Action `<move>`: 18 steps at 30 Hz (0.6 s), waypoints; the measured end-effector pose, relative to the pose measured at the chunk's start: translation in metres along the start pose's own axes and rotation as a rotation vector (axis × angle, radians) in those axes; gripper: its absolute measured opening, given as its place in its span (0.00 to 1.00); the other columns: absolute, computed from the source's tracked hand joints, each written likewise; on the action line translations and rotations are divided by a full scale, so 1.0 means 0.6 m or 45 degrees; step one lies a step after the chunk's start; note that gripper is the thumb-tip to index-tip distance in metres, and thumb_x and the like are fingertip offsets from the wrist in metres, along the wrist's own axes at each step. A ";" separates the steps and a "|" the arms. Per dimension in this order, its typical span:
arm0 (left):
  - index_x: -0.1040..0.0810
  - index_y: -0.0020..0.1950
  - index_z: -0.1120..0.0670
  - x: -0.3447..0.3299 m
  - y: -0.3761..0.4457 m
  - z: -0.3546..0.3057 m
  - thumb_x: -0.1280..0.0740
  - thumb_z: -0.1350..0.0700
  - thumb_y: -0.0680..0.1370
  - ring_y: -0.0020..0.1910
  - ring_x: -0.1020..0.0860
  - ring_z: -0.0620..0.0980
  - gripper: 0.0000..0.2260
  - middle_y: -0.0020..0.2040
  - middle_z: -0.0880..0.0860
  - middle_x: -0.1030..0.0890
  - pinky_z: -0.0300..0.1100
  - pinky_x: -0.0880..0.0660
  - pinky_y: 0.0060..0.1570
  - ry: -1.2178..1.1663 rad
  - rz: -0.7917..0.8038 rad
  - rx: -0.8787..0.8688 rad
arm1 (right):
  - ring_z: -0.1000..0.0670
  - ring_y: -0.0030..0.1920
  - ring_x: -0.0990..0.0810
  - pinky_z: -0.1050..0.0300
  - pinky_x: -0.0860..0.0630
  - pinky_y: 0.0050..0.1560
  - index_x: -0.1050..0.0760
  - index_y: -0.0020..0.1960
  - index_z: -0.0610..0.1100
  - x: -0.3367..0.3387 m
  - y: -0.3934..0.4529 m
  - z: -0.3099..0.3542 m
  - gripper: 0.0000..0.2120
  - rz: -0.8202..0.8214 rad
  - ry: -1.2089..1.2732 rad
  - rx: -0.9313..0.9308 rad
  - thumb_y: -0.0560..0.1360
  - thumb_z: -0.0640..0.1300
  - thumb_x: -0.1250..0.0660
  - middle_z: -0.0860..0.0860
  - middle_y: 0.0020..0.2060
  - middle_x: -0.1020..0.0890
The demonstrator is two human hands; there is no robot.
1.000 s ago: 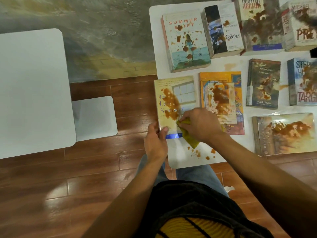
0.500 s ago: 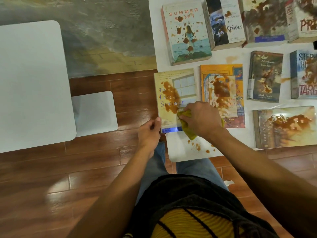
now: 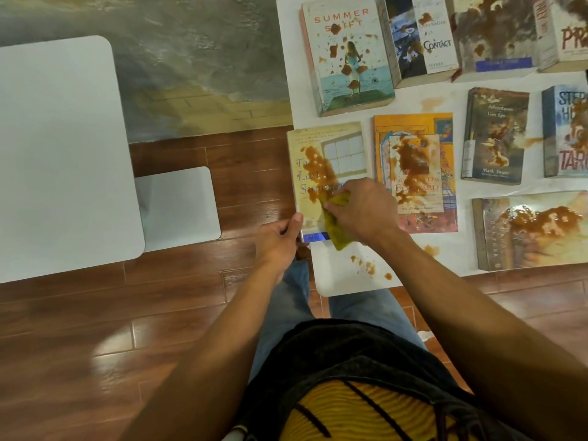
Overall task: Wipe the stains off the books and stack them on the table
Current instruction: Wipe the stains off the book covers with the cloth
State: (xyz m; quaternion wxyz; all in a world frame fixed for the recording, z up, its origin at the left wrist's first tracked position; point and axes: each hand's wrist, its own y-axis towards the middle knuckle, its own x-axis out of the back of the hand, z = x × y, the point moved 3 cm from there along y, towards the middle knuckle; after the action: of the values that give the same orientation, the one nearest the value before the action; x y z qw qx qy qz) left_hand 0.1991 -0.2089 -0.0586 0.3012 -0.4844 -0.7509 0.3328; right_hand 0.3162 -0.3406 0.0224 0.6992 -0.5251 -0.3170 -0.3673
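A pale yellow book with a window on its cover (image 3: 329,160) lies at the near left corner of the white table (image 3: 346,278), smeared with brown stain. My right hand (image 3: 366,208) grips a yellow-green cloth (image 3: 335,218) and presses it on the book's lower cover. My left hand (image 3: 278,240) pinches the book's near left corner, thumb on top. Several other stained books cover the table: Summer Swift (image 3: 348,55), Contact (image 3: 421,39), an orange book (image 3: 415,170), Tom Sawyer (image 3: 494,135).
A second white table (image 3: 57,154) stands to the left with a white stool (image 3: 178,208) beside it. Brown drops (image 3: 366,265) spot the table's near edge. Wooden floor lies between the tables. My legs are under the book table's edge.
My right hand has slid the cloth up the cover toward the stain. My left hand shifted left to the book's corner. The view moved slightly.
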 end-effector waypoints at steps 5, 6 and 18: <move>0.17 0.48 0.52 0.002 0.000 -0.004 0.36 0.45 0.82 0.43 0.15 0.46 0.13 0.46 0.48 0.14 0.46 0.17 0.49 0.102 0.002 -0.050 | 0.48 0.44 0.19 0.52 0.20 0.44 0.18 0.51 0.52 0.017 0.005 -0.021 0.15 0.059 -0.082 -0.013 0.74 0.61 0.29 0.50 0.45 0.18; 0.18 0.49 0.52 0.002 0.000 -0.005 0.37 0.46 0.83 0.43 0.15 0.45 0.13 0.47 0.48 0.14 0.45 0.17 0.48 0.110 0.004 -0.060 | 0.48 0.43 0.19 0.52 0.20 0.44 0.18 0.52 0.51 0.025 0.012 -0.025 0.15 0.020 -0.063 -0.044 0.74 0.61 0.29 0.50 0.45 0.17; 0.21 0.55 0.54 0.003 0.008 -0.009 0.39 0.47 0.84 0.48 0.15 0.47 0.12 0.52 0.49 0.15 0.49 0.16 0.48 0.241 0.050 -0.126 | 0.49 0.44 0.19 0.51 0.19 0.44 0.18 0.52 0.51 0.052 0.038 -0.040 0.16 -0.024 -0.170 0.084 0.74 0.62 0.30 0.51 0.45 0.17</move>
State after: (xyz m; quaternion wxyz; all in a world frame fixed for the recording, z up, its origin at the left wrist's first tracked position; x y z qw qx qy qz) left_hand 0.2050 -0.2048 -0.0591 0.3400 -0.5427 -0.7248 0.2539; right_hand 0.3531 -0.3655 0.0309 0.6899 -0.5220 -0.3799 -0.3274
